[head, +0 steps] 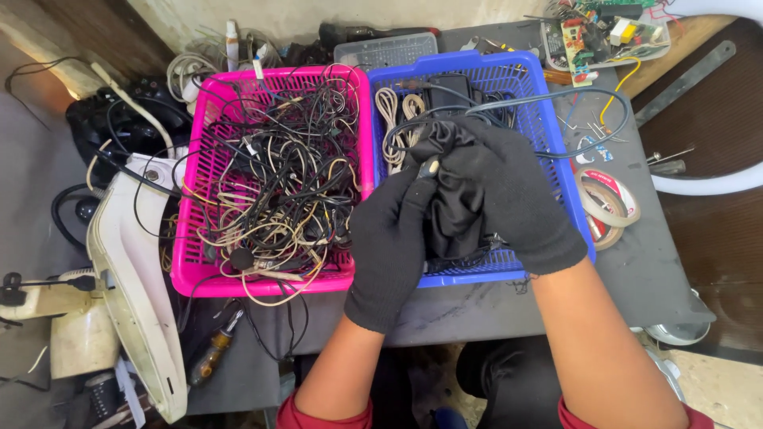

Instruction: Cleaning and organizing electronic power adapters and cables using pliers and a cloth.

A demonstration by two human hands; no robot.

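A: Pink plastic basket (pixel 195 159), left of centre: contents?

B: Tangled black and beige cables. A screwdriver (pixel 213 351) lies below it on the grey table (pixel 636 262).

A: Left hand (pixel 389 246) pose?

B: Gloved in black, forearm rising from the lower edge, fingers curled shut around a black cloth (pixel 453 214) and a beige cable plug (pixel 429 168), thumb uppermost.

A: Right hand (pixel 509 195)?

B: Also gloved, palm down, clamped over the same cloth from the right. Both hands are above the blue basket (pixel 548 103), which holds coiled cables.

A: Further right?

B: Tape rolls (pixel 608 202) rest on the table.
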